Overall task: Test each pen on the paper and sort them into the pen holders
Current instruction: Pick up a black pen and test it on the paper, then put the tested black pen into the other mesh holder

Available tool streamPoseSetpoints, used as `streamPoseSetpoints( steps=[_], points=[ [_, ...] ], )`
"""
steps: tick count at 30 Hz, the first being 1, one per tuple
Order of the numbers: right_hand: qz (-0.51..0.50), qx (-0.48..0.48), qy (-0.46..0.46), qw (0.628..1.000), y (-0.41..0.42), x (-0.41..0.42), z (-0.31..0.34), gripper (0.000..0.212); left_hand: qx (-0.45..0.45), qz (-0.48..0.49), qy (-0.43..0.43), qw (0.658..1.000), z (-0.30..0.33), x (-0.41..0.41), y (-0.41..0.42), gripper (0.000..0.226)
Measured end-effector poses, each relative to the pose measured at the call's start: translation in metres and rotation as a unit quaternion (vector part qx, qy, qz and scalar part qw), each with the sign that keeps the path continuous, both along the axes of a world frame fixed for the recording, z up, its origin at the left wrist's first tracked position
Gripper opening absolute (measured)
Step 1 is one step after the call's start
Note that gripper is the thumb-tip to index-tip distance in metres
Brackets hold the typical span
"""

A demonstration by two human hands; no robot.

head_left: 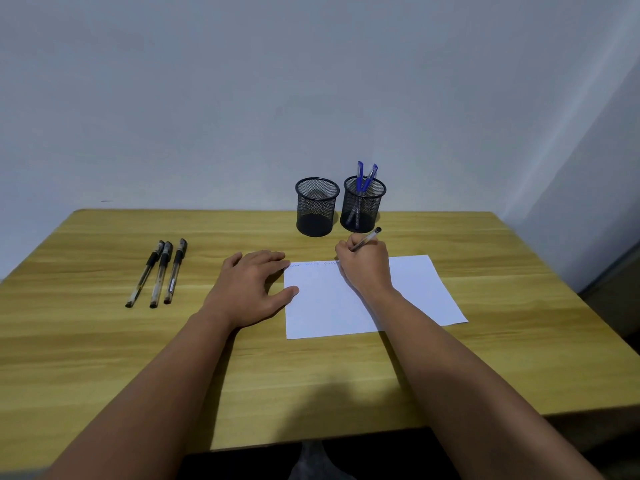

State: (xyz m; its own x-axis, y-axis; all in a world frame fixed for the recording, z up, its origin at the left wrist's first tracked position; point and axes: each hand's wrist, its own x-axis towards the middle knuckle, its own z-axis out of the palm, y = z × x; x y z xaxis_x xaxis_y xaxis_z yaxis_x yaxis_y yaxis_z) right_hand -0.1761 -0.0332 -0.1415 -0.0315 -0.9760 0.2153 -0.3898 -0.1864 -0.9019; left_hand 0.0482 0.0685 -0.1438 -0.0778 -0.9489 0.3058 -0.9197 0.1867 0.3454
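Writing along the far edge of the paper (346, 303), the right hand (365, 268) has its grip closed around a pen (367, 239), tip down on the sheet, cap end slanting up and away toward the holders. The full holder (363, 206), with two blue pens (362, 178), stands just beyond that hand; the empty holder (317, 207) sits beside it, to its left. The left hand (252, 289) lies flat and open, holding nothing, pinning the paper's left edge. Three untested pens (159, 271) lie well left of the paper on the worktop (104, 341), long axes running near-to-far, closer to the left hand.
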Motion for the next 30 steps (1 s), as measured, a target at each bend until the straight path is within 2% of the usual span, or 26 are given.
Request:
streamPoseSetpoints(
  steps=[7, 9, 12, 16, 20, 23, 27, 30],
  points=[
    [-0.021, -0.004, 0.009, 1.000, 0.003, 0.000, 0.006, 0.041, 0.002, -0.001, -0.007, 1.000, 0.001, 0.001, -0.001, 0.072],
    [-0.040, 0.019, -0.037, 0.998, 0.002, -0.002, 0.007, 0.040, 0.004, -0.001, -0.007, 1.000, 0.000, 0.000, -0.001, 0.071],
    [-0.040, 0.065, -0.125, 0.989, 0.000, -0.004, 0.012, 0.028, 0.006, 0.000, -0.010, 1.000, 0.000, 0.000, -0.001, 0.071],
    [-0.010, 0.120, -0.188, 0.975, 0.000, -0.007, 0.028, 0.036, 0.005, -0.001, -0.010, 1.000, 0.001, 0.000, 0.000, 0.071],
    [-0.003, 0.088, -0.248, 0.965, 0.006, -0.011, 0.054, 0.044, 0.007, -0.003, -0.021, 1.000, 0.000, 0.000, 0.000, 0.071],
    [0.007, 0.077, -0.255, 0.964, 0.014, -0.014, 0.067, 0.043, -0.038, -0.007, -0.035, 0.999, 0.000, 0.000, 0.002, 0.065],
    [0.048, 0.124, -0.248, 0.960, 0.025, -0.015, 0.077, 0.027, -0.118, 0.073, -0.020, 0.990, 0.007, 0.004, 0.006, 0.053],
    [0.064, 0.160, -0.258, 0.951, 0.029, -0.015, 0.081, 0.024, -0.063, 0.176, -0.044, 0.981, 0.015, 0.014, 0.006, 0.053]
  ],
)
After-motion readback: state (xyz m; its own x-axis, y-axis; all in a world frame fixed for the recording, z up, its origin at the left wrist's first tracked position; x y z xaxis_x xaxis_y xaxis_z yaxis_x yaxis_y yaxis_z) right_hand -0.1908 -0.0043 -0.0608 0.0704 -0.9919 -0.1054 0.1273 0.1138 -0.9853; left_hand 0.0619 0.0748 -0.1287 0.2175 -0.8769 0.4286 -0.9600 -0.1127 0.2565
